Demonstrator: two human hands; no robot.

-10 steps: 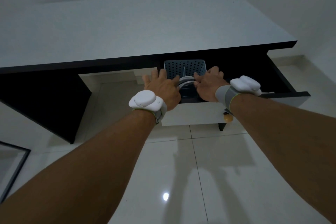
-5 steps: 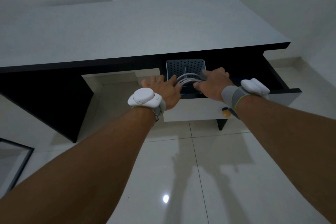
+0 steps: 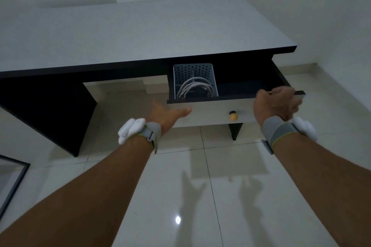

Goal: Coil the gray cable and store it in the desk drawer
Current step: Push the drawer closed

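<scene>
The gray cable (image 3: pixel 195 89) lies coiled in a perforated gray basket (image 3: pixel 192 70) at the left end of the open desk drawer (image 3: pixel 212 109). Neither hand touches the cable. My left hand (image 3: pixel 168 114) is open, fingers stretched forward, just below and left of the drawer's front corner. My right hand (image 3: pixel 277 104) is blurred, its fingers curled in a loose fist in front of the right end of the drawer front, with nothing seen in it. Both wrists wear gray bands with white devices.
A yellow knob (image 3: pixel 233 116) sits on the white drawer front, between my hands. The desk top (image 3: pixel 140 32) stretches above the drawer. The dark desk side panel (image 3: pixel 50 110) stands at the left. A framed pane (image 3: pixel 12 182) lies on the glossy tiled floor, lower left.
Both hands have let go of the coil and pulled back out of the basket. The left dropped below the drawer front; the right swung to its right end.
</scene>
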